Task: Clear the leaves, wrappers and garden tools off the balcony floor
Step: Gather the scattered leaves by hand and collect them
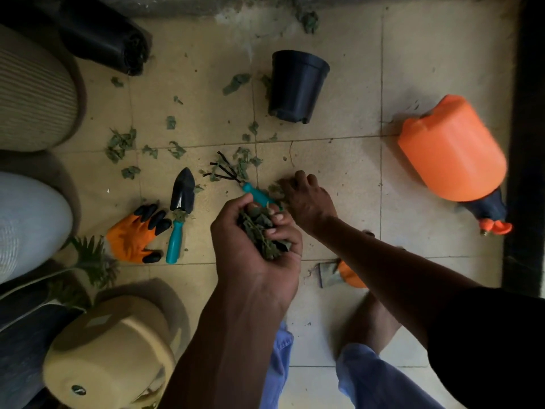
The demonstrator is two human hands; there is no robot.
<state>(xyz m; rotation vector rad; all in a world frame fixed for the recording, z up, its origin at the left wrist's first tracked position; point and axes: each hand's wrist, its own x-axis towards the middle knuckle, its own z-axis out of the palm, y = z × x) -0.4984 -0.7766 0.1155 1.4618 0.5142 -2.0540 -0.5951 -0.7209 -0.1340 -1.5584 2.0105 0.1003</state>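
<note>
Centre of frame: the left hand point(253, 249) grips a bundle of leaves point(259, 231); the right hand point(306, 199), fingers curled, pinches leaves on the floor point(348, 160) beside the hand rake point(236, 181). Trowel point(180, 211) and orange glove point(132, 234) lie centre left; loose leaves point(121, 144) above them.

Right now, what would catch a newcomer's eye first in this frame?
The left hand at centre grips a bunch of leaves, while the right hand picks more off the floor beside the teal-handled rake. An orange sprayer lies tipped at right; an orange glove and trowel lie left.
</note>
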